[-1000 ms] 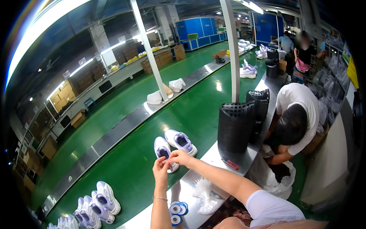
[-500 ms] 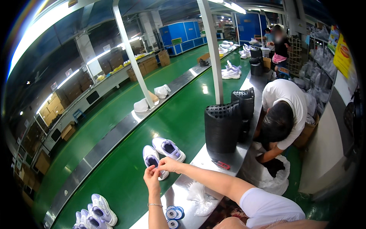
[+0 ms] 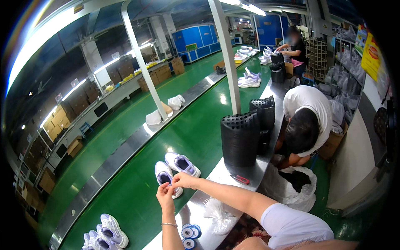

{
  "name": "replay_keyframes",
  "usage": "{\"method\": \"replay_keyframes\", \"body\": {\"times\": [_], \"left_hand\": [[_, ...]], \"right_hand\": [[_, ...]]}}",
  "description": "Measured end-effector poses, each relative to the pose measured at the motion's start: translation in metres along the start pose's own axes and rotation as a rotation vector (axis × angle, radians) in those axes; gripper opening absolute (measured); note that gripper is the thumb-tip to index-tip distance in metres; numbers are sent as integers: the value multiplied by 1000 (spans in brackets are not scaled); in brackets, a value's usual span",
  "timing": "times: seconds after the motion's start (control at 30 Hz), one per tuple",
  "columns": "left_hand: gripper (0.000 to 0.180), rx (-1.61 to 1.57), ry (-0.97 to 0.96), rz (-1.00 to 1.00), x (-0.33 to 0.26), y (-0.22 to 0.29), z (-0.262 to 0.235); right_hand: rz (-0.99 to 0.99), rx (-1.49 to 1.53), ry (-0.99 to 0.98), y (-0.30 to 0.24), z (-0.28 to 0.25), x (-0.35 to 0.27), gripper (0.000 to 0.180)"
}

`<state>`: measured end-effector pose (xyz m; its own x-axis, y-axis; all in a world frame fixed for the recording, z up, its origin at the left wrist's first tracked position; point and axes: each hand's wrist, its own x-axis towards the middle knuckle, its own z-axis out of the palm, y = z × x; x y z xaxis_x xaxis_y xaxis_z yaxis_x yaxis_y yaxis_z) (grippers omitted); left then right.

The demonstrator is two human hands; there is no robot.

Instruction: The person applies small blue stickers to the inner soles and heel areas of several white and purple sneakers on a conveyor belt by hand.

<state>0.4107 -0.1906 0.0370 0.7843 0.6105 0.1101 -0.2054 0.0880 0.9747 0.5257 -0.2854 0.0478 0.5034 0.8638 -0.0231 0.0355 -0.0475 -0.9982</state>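
Diagonally | shoe pair [image 3: 189, 166] | long axes upper-left to lower-right

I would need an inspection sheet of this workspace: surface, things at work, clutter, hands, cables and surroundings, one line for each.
Surface: green surface beside metal ledge.
Things at work: shoe pair, partly behind the hands; more shoes at lower left.
Clutter: red tool, clear bag, blue-white discs, black items on ledge.
Hands: left hand, right hand, fingertips close together; anything held is too small to tell.
Cables: nothing seen.
Surroundings: co-worker bent beside white sack.
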Motion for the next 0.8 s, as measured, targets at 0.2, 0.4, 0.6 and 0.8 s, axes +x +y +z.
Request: {"method": "replay_keyframes", "body": {"times": [0.2, 0.4, 0.6, 0.8], "left_hand": [[21, -18, 24, 8, -1, 2, 4], [6, 271, 20, 46, -5, -4, -10], [8, 470, 294, 82, -23, 8, -15], [11, 532, 354, 174, -56, 4, -26]], "right_hand": [[-79, 97, 89, 9, 7, -2, 7], [-171, 94, 326, 3, 11, -38, 6], [-119, -17, 315, 0, 5, -107, 8], [-76, -71, 324, 13, -2, -168, 10]]}}
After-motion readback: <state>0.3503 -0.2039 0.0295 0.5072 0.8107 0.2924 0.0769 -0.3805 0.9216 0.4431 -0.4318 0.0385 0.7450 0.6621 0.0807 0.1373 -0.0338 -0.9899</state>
